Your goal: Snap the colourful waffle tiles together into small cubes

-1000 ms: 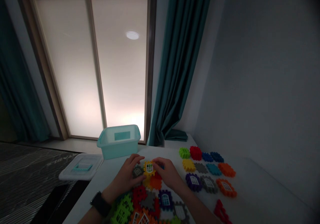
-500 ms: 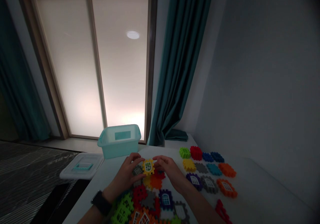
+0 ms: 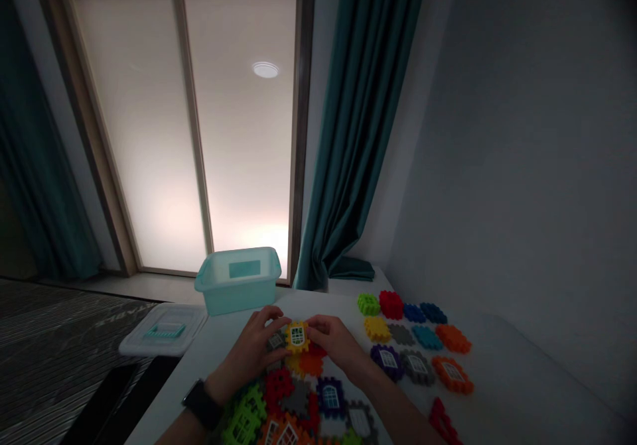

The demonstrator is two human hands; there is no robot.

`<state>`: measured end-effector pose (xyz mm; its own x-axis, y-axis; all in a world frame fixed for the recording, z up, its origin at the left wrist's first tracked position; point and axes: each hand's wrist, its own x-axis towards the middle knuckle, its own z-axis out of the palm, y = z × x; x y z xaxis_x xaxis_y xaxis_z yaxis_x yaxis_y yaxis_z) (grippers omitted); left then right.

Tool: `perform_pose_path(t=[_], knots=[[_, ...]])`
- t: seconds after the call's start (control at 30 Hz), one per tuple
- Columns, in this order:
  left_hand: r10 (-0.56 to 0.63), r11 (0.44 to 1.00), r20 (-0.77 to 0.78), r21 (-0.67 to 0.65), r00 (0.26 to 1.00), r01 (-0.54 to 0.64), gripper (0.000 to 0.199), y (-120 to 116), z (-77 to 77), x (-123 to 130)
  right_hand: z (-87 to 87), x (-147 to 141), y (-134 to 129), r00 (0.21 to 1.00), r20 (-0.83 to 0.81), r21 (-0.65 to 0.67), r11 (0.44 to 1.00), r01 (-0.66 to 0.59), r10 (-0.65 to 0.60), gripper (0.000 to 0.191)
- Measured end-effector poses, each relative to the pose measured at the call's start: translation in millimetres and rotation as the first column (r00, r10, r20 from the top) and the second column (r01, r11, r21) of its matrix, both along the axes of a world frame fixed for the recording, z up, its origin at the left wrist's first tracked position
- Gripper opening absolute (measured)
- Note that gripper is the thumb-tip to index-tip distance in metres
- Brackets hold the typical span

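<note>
I log the left hand (image 3: 246, 352) and the right hand (image 3: 336, 345) as partly closed and facing each other, fingers curled, gripping a yellow window block (image 3: 297, 337) between them. The left hand's fingers also lie over a grey block (image 3: 275, 342) just beside the yellow one. A black wristwatch (image 3: 202, 404) sits on the left wrist.

Directly below the right hand's fingers I see a red block (image 3: 318, 350) and an orange block (image 3: 311, 364). Nearer the person, beneath both hands, lie more interlocked pieces: a lime green block (image 3: 243, 416), a red block (image 3: 277, 386), a grey block (image 3: 296, 397) and a purple window block (image 3: 330, 395).

To the right of the right hand, eleven separate blocks lie in three loose rows on the white counter (image 3: 502, 379), among them a purple window block (image 3: 387, 362) and an orange window block (image 3: 452, 375). A red piece (image 3: 442, 420) lies lower right of that group.

Beyond the hands stands a teal plastic bin (image 3: 237, 280). Beyond and left of the left hand lies its clear lid (image 3: 164, 332). Past the counter hangs a teal curtain (image 3: 361, 133), beside a frosted glass door (image 3: 199, 120).
</note>
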<state>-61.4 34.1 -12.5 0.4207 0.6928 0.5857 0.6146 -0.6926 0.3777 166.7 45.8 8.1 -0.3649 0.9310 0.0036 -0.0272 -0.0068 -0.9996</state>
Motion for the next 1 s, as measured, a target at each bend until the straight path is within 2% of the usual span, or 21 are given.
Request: perform_pose_path(t=[0.07, 0.17, 0.27, 0.37, 0.5, 0.6, 0.7, 0.83, 1.0], knots=[[-0.001, 1.0, 0.005, -0.025, 1.0, 0.001, 0.044, -2.2, 2.9, 1.7, -2.3, -0.4, 1.7, 0.999, 0.038, 0.072, 0.997, -0.008, 0.005, 0.042], [-0.004, 0.994, 0.075, -0.108, 0.997, 0.012, 0.042, -4.6, 8.4, 4.1, -0.9, 1.0, 2.7, 0.982, 0.181, 0.302, 0.953, 0.001, -0.059, 0.028], [-0.04, 0.977, 0.185, -0.201, 0.982, 0.078, 0.028, -5.2, 13.5, 5.9, 2.4, 3.0, 0.6, 0.94, 0.287, 0.576, 0.817, -0.015, -0.185, 0.018], [-0.071, 0.957, 0.269, -0.253, 0.96, 0.141, 0.025, -5.4, 16.8, 7.2, 2.3, 2.9, -3.7, 0.921, 0.296, 0.756, 0.652, -0.065, -0.252, 0.016], [-0.098, 0.938, 0.325, -0.285, 0.941, 0.196, 0.025, -5.4, 17.6, 7.6, -2.0, 1.1, -8.4, 0.905, 0.275, 0.874, 0.476, -0.094, -0.326, 0.019], [-0.116, 0.945, 0.313, -0.257, 0.943, 0.201, 0.027, -3.6, 14.5, 6.5, -4.9, 1.1, -9.2, 0.885, 0.274, 0.913, 0.39, -0.117, -0.376, 0.021], [-0.058, 0.98, 0.258, -0.167, 0.964, 0.104, 0.029, -0.2, 7.9, 3.9, -6.7, 2.4, -9.3, 0.856, 0.313, 0.913, 0.378, -0.152, -0.411, 0.027], [0.051, 0.998, 0.132, 0.031, 0.99, -0.055, 0.037, 3.5, -0.1, -0.7, -7.2, 3.7, -11.1, 0.826, 0.392, 0.878, 0.434, -0.203, -0.405, 0.047], [0.097, 0.983, 0.051, 0.153, 0.994, -0.103, 0.038, 1.7, 1.5, -0.8, -3.8, 3.5, -13.1, 0.802, 0.442, 0.849, 0.477, -0.229, -0.402, 0.054]])
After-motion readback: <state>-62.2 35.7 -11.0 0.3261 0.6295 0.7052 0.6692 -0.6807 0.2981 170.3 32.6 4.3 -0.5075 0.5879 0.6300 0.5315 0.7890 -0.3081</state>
